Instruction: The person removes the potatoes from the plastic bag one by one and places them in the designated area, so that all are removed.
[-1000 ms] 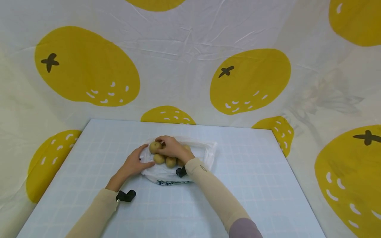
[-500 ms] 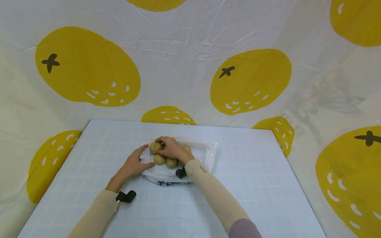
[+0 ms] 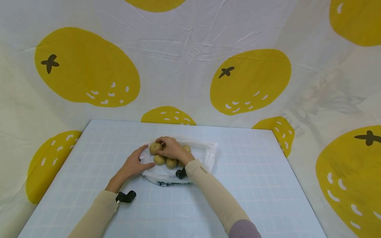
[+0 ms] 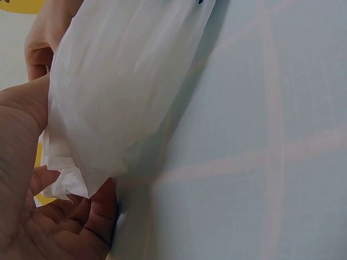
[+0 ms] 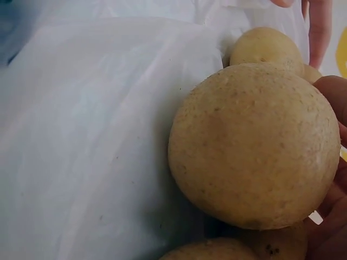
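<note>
A white plastic bag [image 3: 210,153] with dark print along its front lies spread on the table, several potatoes [image 3: 171,163] gathered in it. My right hand [image 3: 173,148] reaches over them, thumb and fingers on the upper-left potato [image 3: 153,148]. In the right wrist view a large potato [image 5: 255,146] fills the foreground and partly hides the fingers [image 5: 335,100]. My left hand [image 3: 134,163] holds the bag's left end, thumb inside near the potatoes. The left wrist view has its curled fingers [image 4: 97,222] at the edge of the crumpled plastic [image 4: 130,81].
The pale checked tabletop [image 3: 253,185] extends around the bag on every side. A white sheet with yellow fruit prints [image 3: 250,81] hangs behind and at both sides. Black wrist cameras [image 3: 126,196] sit on both wrists, the right one over the bag's front.
</note>
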The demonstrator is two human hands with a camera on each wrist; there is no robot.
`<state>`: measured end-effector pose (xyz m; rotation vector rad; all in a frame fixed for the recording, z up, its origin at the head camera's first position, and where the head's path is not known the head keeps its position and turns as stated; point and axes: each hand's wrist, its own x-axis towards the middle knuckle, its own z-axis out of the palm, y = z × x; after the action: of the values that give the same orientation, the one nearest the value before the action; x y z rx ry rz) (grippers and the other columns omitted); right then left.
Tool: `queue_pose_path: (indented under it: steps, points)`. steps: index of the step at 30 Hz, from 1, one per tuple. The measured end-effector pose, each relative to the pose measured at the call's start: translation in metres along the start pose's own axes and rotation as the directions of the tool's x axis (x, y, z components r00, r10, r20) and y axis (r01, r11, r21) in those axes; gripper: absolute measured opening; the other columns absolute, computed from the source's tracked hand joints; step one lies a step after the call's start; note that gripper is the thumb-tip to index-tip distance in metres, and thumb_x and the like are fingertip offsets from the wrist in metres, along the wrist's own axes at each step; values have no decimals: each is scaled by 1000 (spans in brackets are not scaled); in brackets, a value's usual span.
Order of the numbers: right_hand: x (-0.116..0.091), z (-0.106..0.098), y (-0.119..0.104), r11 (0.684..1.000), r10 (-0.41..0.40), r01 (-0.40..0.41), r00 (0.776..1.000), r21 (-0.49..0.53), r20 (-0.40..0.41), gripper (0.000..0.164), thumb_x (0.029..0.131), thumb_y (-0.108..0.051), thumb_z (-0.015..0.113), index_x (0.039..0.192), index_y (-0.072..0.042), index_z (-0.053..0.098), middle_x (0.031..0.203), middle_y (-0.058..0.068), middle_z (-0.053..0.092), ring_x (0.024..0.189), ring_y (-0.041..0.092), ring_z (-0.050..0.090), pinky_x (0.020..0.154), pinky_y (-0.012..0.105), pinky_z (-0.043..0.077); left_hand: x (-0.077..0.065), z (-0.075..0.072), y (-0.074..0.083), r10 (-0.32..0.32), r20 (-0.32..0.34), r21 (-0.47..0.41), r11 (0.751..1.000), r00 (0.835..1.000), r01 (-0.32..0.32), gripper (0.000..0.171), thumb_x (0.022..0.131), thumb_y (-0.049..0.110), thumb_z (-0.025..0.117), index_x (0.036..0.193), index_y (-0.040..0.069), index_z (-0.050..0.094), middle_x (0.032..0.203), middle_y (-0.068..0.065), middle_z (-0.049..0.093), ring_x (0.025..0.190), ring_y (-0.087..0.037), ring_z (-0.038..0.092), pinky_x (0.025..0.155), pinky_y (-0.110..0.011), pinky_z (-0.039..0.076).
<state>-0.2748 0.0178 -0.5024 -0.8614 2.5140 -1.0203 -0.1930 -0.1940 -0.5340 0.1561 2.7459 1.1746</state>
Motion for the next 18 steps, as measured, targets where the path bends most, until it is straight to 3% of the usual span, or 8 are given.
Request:
queue_pose_path:
  steps: [18]
  points:
    - [0,1,2,1000,7,-7,1000,-3,-6,44,96,-17,74,138,-11,61,134,4,67,116,16,65,98,25,54,-2,0,4,-5,-2,-3,1000,1000,5,98,88,44,79,161,4,28,161,-33,32,147,-54,32,116,-69,33]
